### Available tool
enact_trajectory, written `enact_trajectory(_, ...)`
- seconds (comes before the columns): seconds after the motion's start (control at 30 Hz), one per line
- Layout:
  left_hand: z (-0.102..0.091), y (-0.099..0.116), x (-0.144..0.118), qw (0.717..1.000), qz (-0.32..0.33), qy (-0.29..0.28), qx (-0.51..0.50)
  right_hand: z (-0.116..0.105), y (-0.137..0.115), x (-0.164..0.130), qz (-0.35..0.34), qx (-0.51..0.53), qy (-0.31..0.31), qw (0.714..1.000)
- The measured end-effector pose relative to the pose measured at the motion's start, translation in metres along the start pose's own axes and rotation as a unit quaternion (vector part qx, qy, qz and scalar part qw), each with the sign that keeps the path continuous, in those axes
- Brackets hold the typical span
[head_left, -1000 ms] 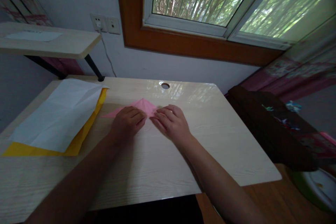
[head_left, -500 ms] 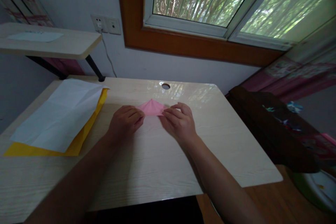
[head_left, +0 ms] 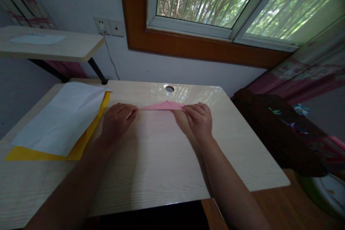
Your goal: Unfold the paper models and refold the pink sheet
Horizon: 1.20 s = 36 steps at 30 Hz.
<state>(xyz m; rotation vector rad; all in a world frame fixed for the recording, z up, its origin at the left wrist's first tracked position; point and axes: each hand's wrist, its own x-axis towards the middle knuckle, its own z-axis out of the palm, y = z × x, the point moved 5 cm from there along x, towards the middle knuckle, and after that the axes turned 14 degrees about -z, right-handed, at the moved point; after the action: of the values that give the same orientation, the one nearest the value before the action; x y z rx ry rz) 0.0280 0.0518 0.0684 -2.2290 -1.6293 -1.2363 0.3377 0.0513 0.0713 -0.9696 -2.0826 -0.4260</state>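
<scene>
A folded sheet of pink paper [head_left: 165, 105] stretches between my two hands, over the far part of the table. Its lower edge runs straight, and its top rises to a low peak with creases below it. My left hand [head_left: 118, 118] pinches the left tip of the paper between thumb and fingers. At the right end my right hand [head_left: 198, 118] grips the other corner, fingers bent together. The fingertips cover both ends of the paper. Shadows of the hand and forearm fall on the tabletop.
A creased white sheet [head_left: 64, 115] lies over yellow paper [head_left: 78, 151] on the left of the pale wooden table [head_left: 161, 172]. Behind them stands a raised shelf [head_left: 78, 48]. A round cable hole [head_left: 169, 88] is near the back edge, and a dark wooden cabinet [head_left: 275, 133] stands on the right.
My hands have moved apart and slightly away from me. The pink paper between them now looks longer and flatter, with its peak further right.
</scene>
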Motion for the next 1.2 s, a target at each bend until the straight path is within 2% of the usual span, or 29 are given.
enact_trajectory(0.2,-0.007,-0.011,0.001,0.989,-0.111,0.053,-0.087,0.003,0.005,-0.005,0.073,0.062,0.038,0.995)
enact_trajectory(0.33,-0.007,-0.015,0.001,0.975,-0.172,0.059,-0.131,0.002,0.008,-0.007,0.143,0.126,0.065,0.980)
enact_trajectory(0.43,0.001,-0.019,0.000,0.959,-0.216,0.030,-0.182,0.008,0.010,-0.009,0.213,0.202,0.065,0.954)
enact_trajectory(0.5,0.011,-0.022,-0.003,0.938,-0.249,-0.002,-0.240,0.016,0.010,-0.012,0.274,0.277,0.064,0.919)
enact_trajectory(0.57,0.024,-0.025,-0.007,0.902,-0.285,-0.045,-0.321,0.026,0.008,-0.015,0.331,0.354,0.057,0.873)
enact_trajectory(0.6,0.032,-0.025,-0.009,0.875,-0.305,-0.076,-0.368,0.031,0.006,-0.016,0.353,0.385,0.054,0.851)
enact_trajectory(0.7,0.054,-0.019,-0.017,0.768,-0.369,-0.198,-0.485,0.042,0.002,-0.019,0.401,0.449,0.053,0.797)
enact_trajectory(0.77,0.062,-0.010,-0.022,0.706,-0.400,-0.257,-0.525,0.047,0.001,-0.022,0.418,0.473,0.055,0.774)
enact_trajectory(0.83,0.063,-0.001,-0.024,0.675,-0.421,-0.284,-0.535,0.051,0.001,-0.024,0.423,0.483,0.047,0.765)
enact_trajectory(0.9,0.061,0.005,-0.026,0.672,-0.430,-0.292,-0.528,0.053,0.003,-0.026,0.419,0.476,0.038,0.772)
enact_trajectory(0.97,0.060,0.008,-0.026,0.683,-0.421,-0.290,-0.521,0.054,0.006,-0.027,0.412,0.463,0.032,0.784)
enact_trajectory(1.1,0.062,0.006,-0.025,0.720,-0.383,-0.279,-0.507,0.054,0.005,-0.026,0.384,0.439,0.007,0.812)
enact_trajectory(1.2,0.062,0.000,-0.024,0.756,-0.373,-0.258,-0.473,0.051,0.003,-0.025,0.352,0.389,-0.033,0.851)
